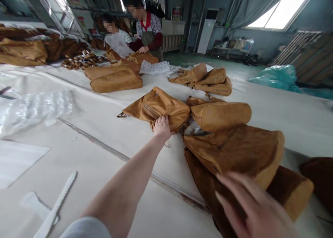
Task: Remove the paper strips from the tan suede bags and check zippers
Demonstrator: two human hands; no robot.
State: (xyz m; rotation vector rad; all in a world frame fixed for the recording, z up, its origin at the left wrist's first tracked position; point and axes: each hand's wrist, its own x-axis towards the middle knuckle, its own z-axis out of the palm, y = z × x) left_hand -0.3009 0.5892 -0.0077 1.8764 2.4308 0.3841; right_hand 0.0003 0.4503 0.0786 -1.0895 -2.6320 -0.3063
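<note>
My left hand (162,127) reaches out over the white table and grips the near edge of a tan bag (169,108) with a zipper, its fingers on the top and the thumb by the table. My right hand (256,206) is at the lower right, blurred, with thumb and fingers apart and nothing visible between them. It is nearest to a stack of brown bags, with a larger bag (234,148) on top and a darker bag (201,172) beneath. Another tan bag (222,115) lies just behind that stack. Whether the right fingertips touch the stack I cannot tell.
Bubble wrap (36,109) and a white serrated plastic tool (58,203) lie on the left of the table (104,182). Farther back are more tan bags (117,80), a pile of brown straps (83,59), and two people at work. Green plastic (277,77) is at the right.
</note>
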